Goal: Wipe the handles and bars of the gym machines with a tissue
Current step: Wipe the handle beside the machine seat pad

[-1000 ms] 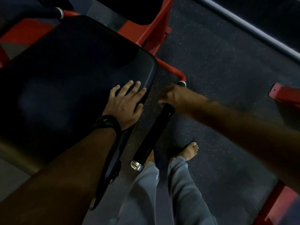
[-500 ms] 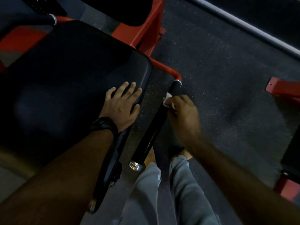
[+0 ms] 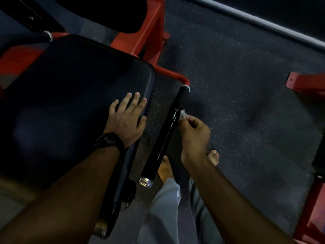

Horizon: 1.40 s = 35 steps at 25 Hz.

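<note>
A black handle grip (image 3: 163, 138) with chrome end caps runs from a red frame tube (image 3: 173, 76) down toward my feet. My right hand (image 3: 194, 132) pinches a small white tissue (image 3: 182, 114) and holds it against the right side of the grip's upper half. My left hand (image 3: 125, 120) lies flat with spread fingers on the right edge of the black padded seat (image 3: 70, 106). A black watch sits on that wrist.
Red frame posts (image 3: 149, 32) rise behind the seat. More red machine parts (image 3: 306, 83) stand at the right edge. A second chrome-capped black handle (image 3: 42, 36) shows at the upper left. Dark speckled rubber floor (image 3: 246, 111) spreads to the right. My bare feet stand below the grip.
My right hand slid down the grip from its top end toward the middle, bringing the tissue with it. My left hand stayed on the seat.
</note>
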Motion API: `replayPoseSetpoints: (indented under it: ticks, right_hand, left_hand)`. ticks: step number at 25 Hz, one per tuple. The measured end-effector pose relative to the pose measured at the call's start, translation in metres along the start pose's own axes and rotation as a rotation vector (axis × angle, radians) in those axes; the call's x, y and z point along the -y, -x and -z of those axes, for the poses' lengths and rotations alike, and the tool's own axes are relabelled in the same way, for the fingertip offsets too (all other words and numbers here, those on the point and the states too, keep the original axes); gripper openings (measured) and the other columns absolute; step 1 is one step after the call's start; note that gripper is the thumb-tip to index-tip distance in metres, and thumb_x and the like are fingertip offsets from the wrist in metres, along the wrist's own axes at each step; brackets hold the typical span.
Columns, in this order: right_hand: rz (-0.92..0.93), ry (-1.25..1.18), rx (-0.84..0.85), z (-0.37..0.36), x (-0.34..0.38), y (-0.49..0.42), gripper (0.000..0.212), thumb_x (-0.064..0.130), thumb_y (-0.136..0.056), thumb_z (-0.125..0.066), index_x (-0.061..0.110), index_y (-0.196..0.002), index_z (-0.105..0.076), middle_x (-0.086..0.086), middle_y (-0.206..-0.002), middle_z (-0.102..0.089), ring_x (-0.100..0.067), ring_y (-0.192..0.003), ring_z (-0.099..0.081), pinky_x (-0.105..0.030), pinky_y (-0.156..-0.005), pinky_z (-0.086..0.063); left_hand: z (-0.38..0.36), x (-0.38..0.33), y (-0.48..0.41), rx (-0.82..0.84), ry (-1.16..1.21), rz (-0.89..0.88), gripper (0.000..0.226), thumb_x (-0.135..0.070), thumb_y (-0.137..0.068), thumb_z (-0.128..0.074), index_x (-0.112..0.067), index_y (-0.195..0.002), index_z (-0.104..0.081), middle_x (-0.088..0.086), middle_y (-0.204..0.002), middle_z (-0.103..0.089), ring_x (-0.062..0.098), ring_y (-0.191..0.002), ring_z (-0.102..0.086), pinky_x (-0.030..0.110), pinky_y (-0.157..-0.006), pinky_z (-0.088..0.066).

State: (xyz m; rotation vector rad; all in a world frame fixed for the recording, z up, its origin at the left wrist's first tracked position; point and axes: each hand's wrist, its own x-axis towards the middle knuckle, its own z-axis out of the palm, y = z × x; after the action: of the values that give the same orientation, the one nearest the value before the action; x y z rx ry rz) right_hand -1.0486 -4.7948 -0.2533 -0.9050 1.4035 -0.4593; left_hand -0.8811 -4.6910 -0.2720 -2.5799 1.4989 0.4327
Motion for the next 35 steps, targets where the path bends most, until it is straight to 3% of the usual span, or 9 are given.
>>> replayPoseSetpoints:
  ticks: [5, 11, 14, 19, 23, 26, 30, 32, 35]
  right_hand:
    - [-0.145, -0.271, 0.019, -0.003, -0.003, -0.010, 0.015, 0.012, -0.096, -0.064, 0.002, -0.102, -0.072, -0.014, -0.102, -0.074, -0.027, -0.101, -0.070, -0.048, -0.096, -0.055]
    - [-0.266, -0.362, 0.002, -0.008, -0.004, -0.025, 0.012, 0.007, -0.097, -0.060, 0.006, -0.098, -0.073, -0.015, -0.110, -0.072, -0.027, -0.110, -0.067, -0.047, -0.099, -0.053]
    - [-0.160, -0.289, -0.015, -0.011, -0.005, -0.022, 0.013, 0.014, -0.096, -0.063, 0.008, -0.102, -0.073, -0.006, -0.105, -0.075, -0.018, -0.105, -0.070, -0.041, -0.098, -0.054]
    - [0.152, 0.086, -0.015, -0.006, 0.005, -0.039, 0.009, 0.021, -0.095, -0.066, 0.015, -0.097, -0.072, 0.003, -0.094, -0.074, -0.011, -0.091, -0.070, -0.039, -0.088, -0.059]
    - [0.524, 0.493, 0.158, 0.008, 0.014, -0.039, 0.006, 0.021, -0.096, -0.065, 0.021, -0.098, -0.071, 0.012, -0.096, -0.065, -0.002, -0.089, -0.061, -0.019, -0.082, -0.051]
    - [0.694, 0.730, 0.322, 0.017, 0.028, -0.059, 0.012, 0.015, -0.096, -0.060, 0.014, -0.102, -0.070, 0.003, -0.101, -0.060, -0.002, -0.089, -0.052, -0.011, -0.080, -0.043]
    - [0.994, 1.022, 0.603, 0.021, 0.037, -0.076, 0.023, 0.003, -0.092, -0.058, 0.013, -0.109, -0.069, -0.008, -0.113, -0.060, -0.018, -0.100, -0.053, -0.024, -0.083, -0.045]
    - [1.072, 1.108, 0.802, 0.012, 0.056, -0.082, 0.025, 0.014, -0.094, -0.046, 0.015, -0.105, -0.069, -0.006, -0.108, -0.062, -0.019, -0.099, -0.054, -0.032, -0.083, -0.047]
    - [1.082, 1.382, 1.220, -0.010, 0.083, -0.079, 0.038, 0.024, -0.089, -0.033, 0.018, -0.109, -0.065, -0.001, -0.113, -0.060, -0.016, -0.107, -0.049, -0.024, -0.088, -0.033]
  left_hand:
    - [0.002, -0.001, -0.001, 0.031, -0.006, -0.002, 0.063, -0.045, -0.096, -0.038, -0.021, -0.154, -0.028, 0.004, -0.161, -0.024, 0.024, -0.149, -0.019, 0.053, -0.116, -0.020]
    - [0.011, 0.004, -0.011, 0.029, -0.007, -0.046, 0.069, -0.044, -0.096, -0.045, -0.017, -0.155, -0.023, 0.003, -0.162, -0.021, 0.023, -0.148, -0.020, 0.048, -0.118, -0.018]
    - [0.010, 0.007, -0.024, 0.053, 0.031, -0.032, 0.070, -0.045, -0.097, -0.040, -0.020, -0.157, -0.015, 0.002, -0.165, -0.010, 0.020, -0.151, -0.007, 0.047, -0.121, -0.010]
    - [0.004, 0.007, -0.026, 0.045, 0.036, -0.024, 0.071, -0.047, -0.095, -0.041, -0.023, -0.157, -0.015, 0.001, -0.165, -0.011, 0.018, -0.151, -0.006, 0.049, -0.121, -0.010]
    - [0.006, 0.008, -0.027, 0.027, 0.038, -0.021, 0.070, -0.047, -0.095, -0.043, -0.024, -0.156, -0.017, 0.001, -0.164, -0.013, 0.018, -0.151, -0.008, 0.049, -0.120, -0.011]
    - [0.006, 0.006, -0.025, 0.039, 0.026, -0.016, 0.070, -0.047, -0.096, -0.043, -0.024, -0.157, -0.017, 0.000, -0.165, -0.012, 0.018, -0.151, -0.007, 0.049, -0.120, -0.012]
    - [0.006, 0.008, -0.027, 0.017, 0.016, -0.021, 0.070, -0.049, -0.094, -0.043, -0.024, -0.156, -0.020, 0.000, -0.164, -0.014, 0.018, -0.151, -0.010, 0.049, -0.119, -0.014]
    - [0.005, 0.008, -0.026, 0.021, 0.025, -0.018, 0.070, -0.049, -0.094, -0.043, -0.025, -0.156, -0.021, 0.000, -0.164, -0.014, 0.018, -0.151, -0.009, 0.049, -0.119, -0.013]
    - [0.004, 0.009, -0.028, 0.017, 0.032, -0.018, 0.070, -0.049, -0.094, -0.044, -0.025, -0.155, -0.021, 0.000, -0.164, -0.014, 0.018, -0.151, -0.009, 0.050, -0.119, -0.013]
